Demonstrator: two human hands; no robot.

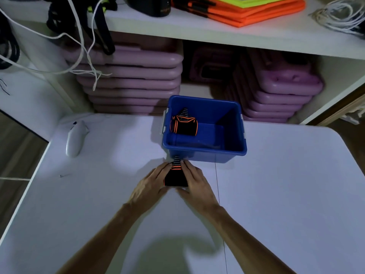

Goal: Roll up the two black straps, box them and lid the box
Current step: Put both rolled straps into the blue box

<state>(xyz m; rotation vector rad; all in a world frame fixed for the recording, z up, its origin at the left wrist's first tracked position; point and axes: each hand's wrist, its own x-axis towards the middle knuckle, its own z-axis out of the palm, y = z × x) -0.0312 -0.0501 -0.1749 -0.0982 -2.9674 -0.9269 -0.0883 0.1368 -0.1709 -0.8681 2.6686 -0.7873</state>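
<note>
A blue plastic box (205,153) stands open on the white table, just beyond my hands. One rolled black strap with orange stripes (183,124) lies inside it at the left. A second black strap (175,177) lies on the table in front of the box, partly rolled, its striped tail pointing toward the box. My left hand (153,183) presses its left side and my right hand (194,183) its right side, fingers along the roll. No lid is in view.
A white controller (74,138) lies on the table (286,194) at the left. Behind the box, shelves hold stacks of purple cases (134,80), orange folded mats (243,10) and loose white cables (83,52).
</note>
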